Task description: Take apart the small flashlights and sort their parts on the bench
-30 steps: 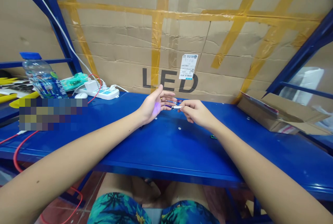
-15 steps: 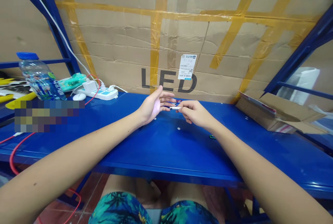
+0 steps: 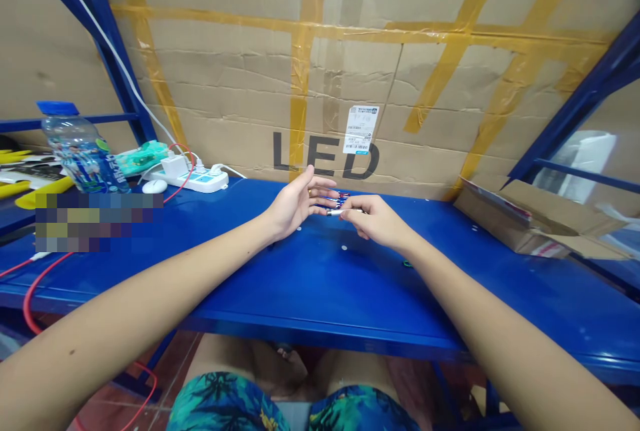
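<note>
blue bench (image 3: 320,284): right hand (image 3: 377,221) pinching metal tube (image 3: 336,212) (left hand (image 3: 295,205) spread, just beside)

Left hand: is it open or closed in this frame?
Open: the left hand lies palm up, its fingers extended and uncurled, while the right hand pinches a small silver-tipped part.

A wall of creased cardboard (image 3: 235,97), crossed by yellow packing tape (image 3: 300,97) and printed with "LED" lettering (image 3: 325,156), is framed by blue steel shelving uprights (image 3: 107,64), and a red-brown tiled floor (image 3: 173,377) is seen beneath the blue metal desk (image 3: 320,297).
</note>
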`<state>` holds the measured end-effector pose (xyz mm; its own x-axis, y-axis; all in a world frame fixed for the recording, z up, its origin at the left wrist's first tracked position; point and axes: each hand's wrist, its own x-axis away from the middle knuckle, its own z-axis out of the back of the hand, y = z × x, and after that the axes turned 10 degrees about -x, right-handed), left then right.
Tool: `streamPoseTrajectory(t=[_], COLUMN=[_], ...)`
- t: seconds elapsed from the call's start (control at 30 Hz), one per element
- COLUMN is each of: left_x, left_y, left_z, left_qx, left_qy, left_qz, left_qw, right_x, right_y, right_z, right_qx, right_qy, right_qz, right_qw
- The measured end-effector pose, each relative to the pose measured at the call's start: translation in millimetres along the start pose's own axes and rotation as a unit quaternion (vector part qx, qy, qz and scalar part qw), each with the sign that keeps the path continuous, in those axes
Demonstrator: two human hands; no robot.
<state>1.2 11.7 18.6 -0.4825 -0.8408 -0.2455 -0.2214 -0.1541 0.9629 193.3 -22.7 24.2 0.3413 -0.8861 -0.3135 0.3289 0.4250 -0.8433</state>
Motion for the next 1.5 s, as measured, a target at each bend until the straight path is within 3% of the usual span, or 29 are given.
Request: streamPoseTrajectory(t=[0.23, 1.17, 1.3, 1.4, 1.5], left_x=[1.2, 1.0, 0.4, 2.2, 3.9], left_y=[2.1, 4.2, 2.0, -1.9, -5.9], left_z=[0.2, 2.2, 0.0, -3.2, -4.0], left_qx=[0.006, -0.013, -0.125, -0.294, -0.377], left_qy=[-0.007, 0.001, 0.021, 0.026, -0.003], left_qz=[0.008, 0.000, -0.039, -0.088, -0.096], left_qw=[1.000, 1.000, 0.991, 0.951, 0.921], right_x=[-1.1, -2.6, -2.9, -2.6, -2.2], right_y=[2.2, 5.8, 5.6, 5.2, 4.8], right_z=[6.2, 9.9, 10.7, 9.4, 8.2], right_qx=[-0.045, -0.063, -0.058, -0.032, -0.009], right_qy=[0.080, 0.058, 0.063, 0.030, -0.012], right_qz=[0.000, -0.009, -0.028, -0.028, -0.024], right_qw=[0.996, 0.996, 0.996, 0.999, 1.000])
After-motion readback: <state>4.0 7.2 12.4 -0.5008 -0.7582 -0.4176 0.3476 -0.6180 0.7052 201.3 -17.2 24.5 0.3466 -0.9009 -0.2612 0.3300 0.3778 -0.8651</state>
